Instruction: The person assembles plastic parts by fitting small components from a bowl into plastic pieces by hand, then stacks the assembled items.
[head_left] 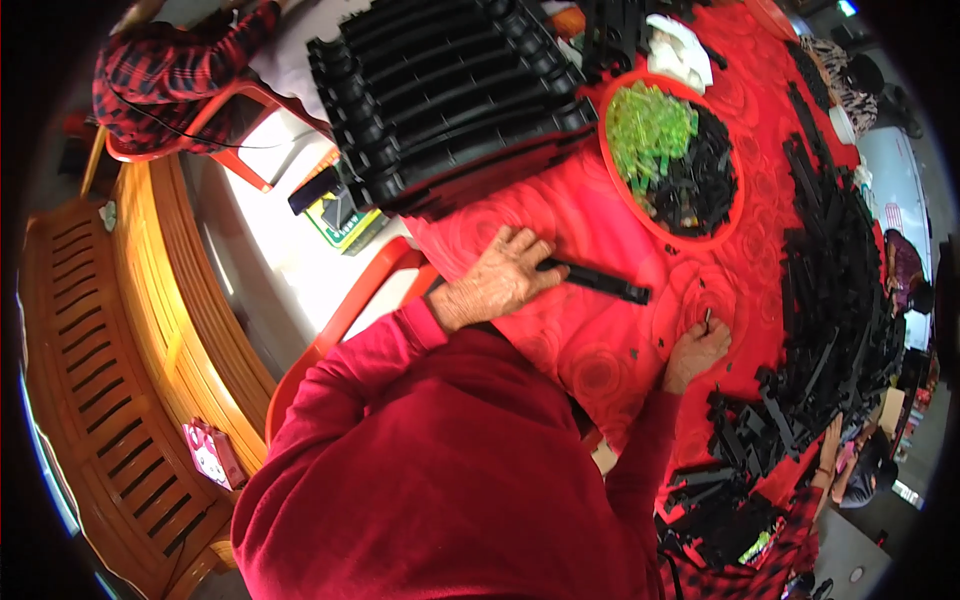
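Observation:
My left hand (503, 278) grips one end of a slim black plastic bar (606, 284), which points to the right just above the red rose-patterned tablecloth (600, 345). Farther right and nearer to me, my right hand (702, 350) is closed, thumb and fingertips pinched together. A tiny dark tip shows at its fingers, too small to name. Beyond the bar stands a round red basin (742, 200), holding clear green pieces on its left and black pieces on its right. A few black specks lie on the cloth between my hands.
Stacked black ribbed trays (450, 90) stand at the far left of the table. A large heap of black bars (835, 290) covers its right side. A wooden bench (100, 370) and red chair (345, 320) are at my left. Other people sit around the table.

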